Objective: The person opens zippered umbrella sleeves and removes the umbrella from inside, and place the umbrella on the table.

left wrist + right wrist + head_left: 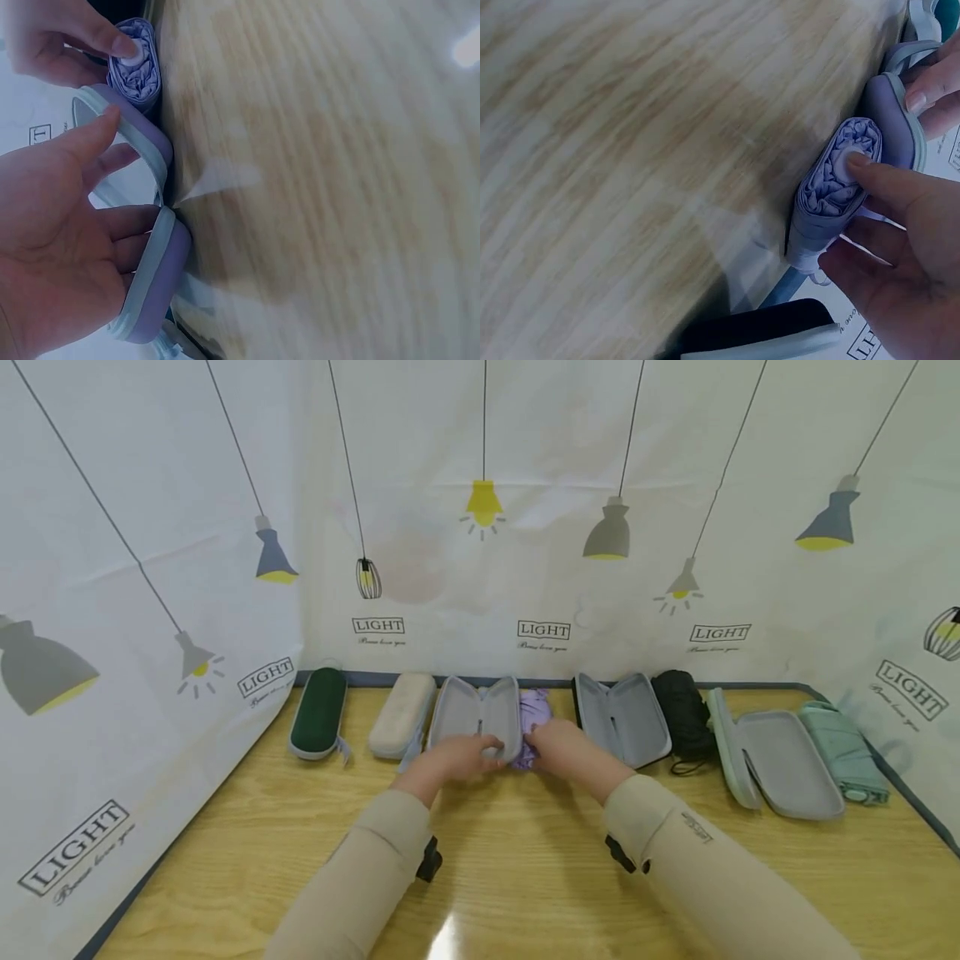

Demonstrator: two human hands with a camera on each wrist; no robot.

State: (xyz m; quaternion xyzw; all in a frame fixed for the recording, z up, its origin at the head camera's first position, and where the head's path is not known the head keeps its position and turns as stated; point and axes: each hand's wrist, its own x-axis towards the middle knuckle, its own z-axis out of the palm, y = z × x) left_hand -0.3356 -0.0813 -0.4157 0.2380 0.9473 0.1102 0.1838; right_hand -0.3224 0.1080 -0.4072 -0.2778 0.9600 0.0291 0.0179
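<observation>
A purple hard case (160, 277) with a grey lining lies unzipped and spread apart against the back wall. My left hand (461, 757) is at its near end, thumb on the rim of the right half and fingers reaching inside, holding that edge. Right beside the case is a folded lilac umbrella (821, 217), its crumpled end toward me. My right hand (566, 750) grips this umbrella, thumb on the round white handle end (844, 166) and fingers along its side. In the left wrist view, the right hand (64, 45) hides part of the umbrella.
Left of the purple case stand a closed cream case (401, 714) and a closed green case (318, 714). To the right are an open black case (622, 718), a folded black umbrella (684, 714), an open mint case (795, 768) and a folded green umbrella (843, 752). A printed sheet (450, 635) rises behind.
</observation>
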